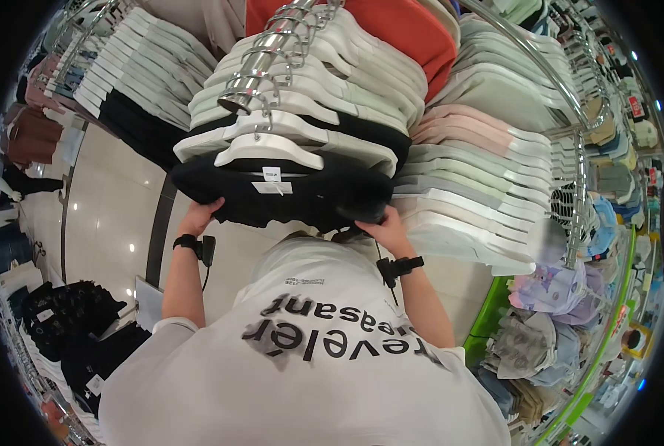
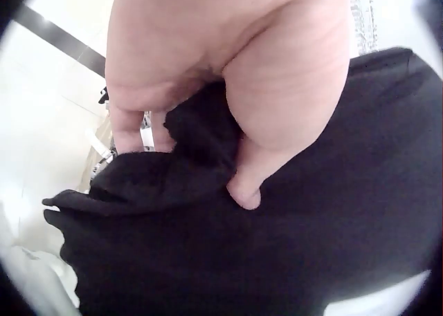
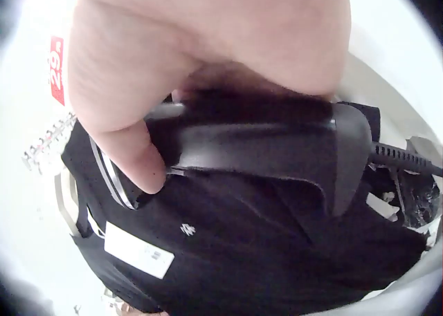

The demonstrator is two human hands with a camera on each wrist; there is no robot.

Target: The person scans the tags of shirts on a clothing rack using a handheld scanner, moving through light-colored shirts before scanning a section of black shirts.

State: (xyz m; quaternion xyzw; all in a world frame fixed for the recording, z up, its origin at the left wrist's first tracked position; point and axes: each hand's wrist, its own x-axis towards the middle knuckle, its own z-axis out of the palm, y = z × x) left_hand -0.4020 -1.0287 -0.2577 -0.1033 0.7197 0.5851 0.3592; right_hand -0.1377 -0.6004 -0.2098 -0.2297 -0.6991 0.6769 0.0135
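A black top [image 1: 272,204] hangs on a white hanger [image 1: 268,152] at the front of the rail. My left hand [image 1: 198,218] pinches the top's lower edge between thumb and fingers, and the cloth bunches there in the left wrist view. My right hand [image 1: 388,230] grips a black handheld garment steamer [image 3: 256,140] by its handle, with a cord [image 3: 408,158] running from its end. The steamer overlaps the front of the top, beside a small white logo [image 3: 187,229] and a white paper tag [image 3: 138,249].
The chrome rail [image 1: 235,98] carries several light garments behind the black top. More hanging clothes crowd both sides, with pink tops [image 1: 473,130] at right and black ones [image 1: 135,123] at left. Tiled floor [image 1: 113,215] shows at left. A red price sign [image 3: 57,70] stands beyond.
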